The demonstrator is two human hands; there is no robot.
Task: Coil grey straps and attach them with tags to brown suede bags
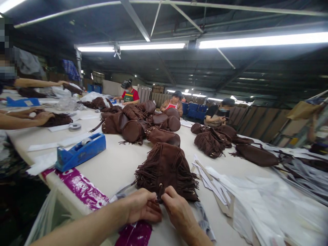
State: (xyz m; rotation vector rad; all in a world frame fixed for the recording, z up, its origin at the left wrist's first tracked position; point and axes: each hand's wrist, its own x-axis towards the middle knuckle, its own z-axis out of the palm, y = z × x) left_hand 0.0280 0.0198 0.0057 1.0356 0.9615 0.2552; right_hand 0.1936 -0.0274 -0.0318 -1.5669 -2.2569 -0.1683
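Pinching a thin dark-brown cord (159,198) at the near edge of a dark-brown, suede-look fringed bag (167,164): left hand (146,206) and right hand (178,206), fingertips close together; exact grip partly hidden. Bag lies on the off-white tabletop (120,159), just beyond the hands. Judged handling: light, soft body, floppy fringe, matt nap unlikely to slip, not fragile. Suggested hold: the edge beside the brass-coloured eyelet (161,185), fringe kept clear of fingers.

Pale table (120,157) bears brown bags (166,164); blue tape dispenser (80,152); paper strips (211,184); translucent plastic (279,205)
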